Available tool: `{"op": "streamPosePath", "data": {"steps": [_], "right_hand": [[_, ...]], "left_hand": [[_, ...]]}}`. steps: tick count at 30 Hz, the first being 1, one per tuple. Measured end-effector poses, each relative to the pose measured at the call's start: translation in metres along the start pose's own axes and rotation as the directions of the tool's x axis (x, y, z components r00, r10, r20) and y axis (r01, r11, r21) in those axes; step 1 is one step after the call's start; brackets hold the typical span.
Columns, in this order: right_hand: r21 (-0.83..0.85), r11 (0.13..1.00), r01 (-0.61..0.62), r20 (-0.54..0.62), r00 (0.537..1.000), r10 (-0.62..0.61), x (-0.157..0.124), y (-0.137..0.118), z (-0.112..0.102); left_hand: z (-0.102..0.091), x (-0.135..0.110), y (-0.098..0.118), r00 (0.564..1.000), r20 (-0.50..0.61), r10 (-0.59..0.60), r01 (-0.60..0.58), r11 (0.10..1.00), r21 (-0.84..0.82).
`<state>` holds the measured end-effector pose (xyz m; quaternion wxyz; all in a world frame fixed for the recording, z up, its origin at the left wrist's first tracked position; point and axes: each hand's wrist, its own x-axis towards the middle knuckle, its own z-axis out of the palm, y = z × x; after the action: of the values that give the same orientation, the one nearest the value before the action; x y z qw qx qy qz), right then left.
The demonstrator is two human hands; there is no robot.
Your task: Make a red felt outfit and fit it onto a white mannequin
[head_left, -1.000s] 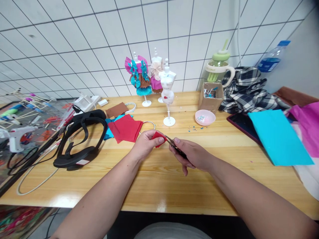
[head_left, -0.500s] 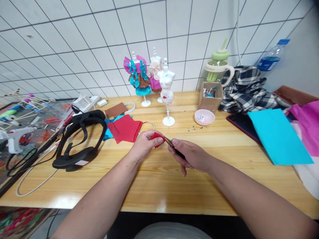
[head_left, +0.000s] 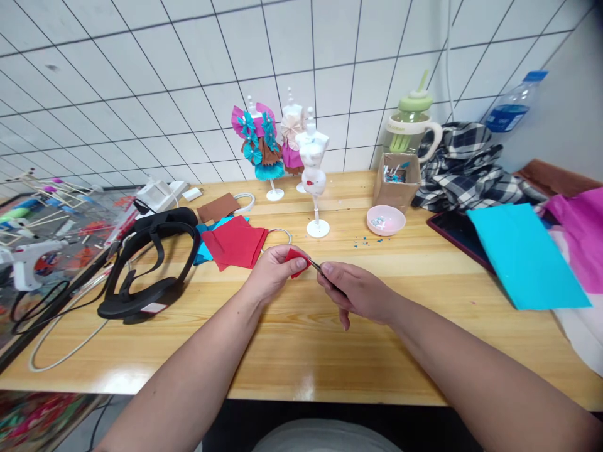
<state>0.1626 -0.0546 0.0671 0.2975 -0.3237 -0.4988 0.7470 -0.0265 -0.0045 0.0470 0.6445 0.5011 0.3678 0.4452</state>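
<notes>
Between the thumb and fingers of my left hand (head_left: 277, 270) is a small folded piece of red paper (head_left: 296, 263). My right hand (head_left: 358, 290) is closed round a pair of scissors (head_left: 325, 276); their blades point left and touch the right edge of the red piece. Both hands are held over the wooden table (head_left: 301, 351). Just beyond them stands a bare white miniature dress form (head_left: 313, 169) with a small red mark on it. A stack of red sheets (head_left: 235, 243) lies left of my left hand, over some blue ones (head_left: 203, 251).
Two dressed miniature forms (head_left: 260, 144) stand by the tiled wall. To the right are a pink bowl (head_left: 386, 220), a cardboard box (head_left: 398, 182), a green-lidded jug (head_left: 412, 129) and a turquoise sheet (head_left: 530, 257). At left lie a black headset (head_left: 151, 270) and a glue gun (head_left: 31, 267).
The scissors' blades seem to have closed a little at the red piece's edge, with my right fingers drawn together. The whole view has shifted very slightly.
</notes>
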Motion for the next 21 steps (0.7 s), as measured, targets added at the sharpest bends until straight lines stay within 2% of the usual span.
{"op": "streamPosePath", "data": {"steps": [12, 21], "right_hand": [[0.008, 0.999, -0.046, 0.021, 0.999, 0.046, -0.0026, -0.0026, -0.0013], [-0.028, 0.999, -0.042, 0.023, 0.999, 0.043, -0.0028, -0.0031, -0.0008]], "left_hand": [[-0.0041, 0.0009, -0.0043, 0.997, 0.071, -0.036, 0.037, 0.999, -0.019], [-0.0029, -0.0007, -0.0032, 0.989, 0.14, -0.045, 0.034, 0.996, 0.08]]}}
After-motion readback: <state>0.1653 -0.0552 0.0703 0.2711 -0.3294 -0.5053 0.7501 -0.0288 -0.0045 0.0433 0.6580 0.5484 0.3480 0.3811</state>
